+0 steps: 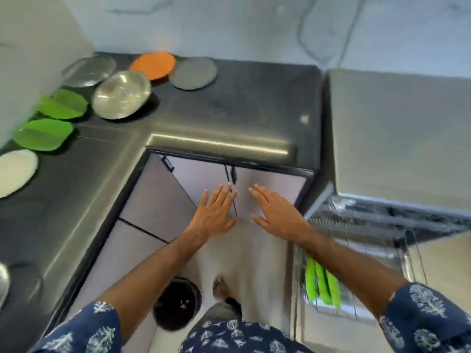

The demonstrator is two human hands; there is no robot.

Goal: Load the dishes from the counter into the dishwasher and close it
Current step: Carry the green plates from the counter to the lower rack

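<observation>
A: What is lying nearest the camera?

B: Patterned blue sleeves (pixel 423 319) are filling the bottom edge, and a bare foot (pixel 221 289) is standing on the pale floor (pixel 254 256) beside a round black bin (pixel 177 303).

A: And the hands?

B: Both are reaching forward over the floor, in front of the cabinet doors (pixel 204 174). The left hand (pixel 215 215) and the right hand (pixel 274 212) are side by side with a narrow gap between them, fingers straight and spread, palms down, gripping nothing. Whether the fingertips are touching the doors, I cannot tell.

A: Where is the dishwasher?

B: The dishwasher (pixel 397 138) is standing at the right, its wire rack (pixel 356 296) pulled out into the floor space, just beside the right forearm. Green plates (pixel 322 284) are standing on edge in the rack.

A: How much room is there for moving?

B: The floor is forming a narrow lane between the counter's left run and the rack, with the bin sitting in it.

A: And the dishes waiting?

B: They are lying on the dark L-shaped counter (pixel 242 105), well apart from both hands. Along the left run, a white plate (pixel 15 171) is nearest, then two green leaf-shaped plates (pixel 44 133). Farther back, a steel bowl (pixel 121 95) is sitting beside a steel plate (pixel 89 71), then an orange plate (pixel 153 64) and a grey plate (pixel 193 73) are touching the wall edge. The counter's front edge above the doors is bare and catching light
</observation>
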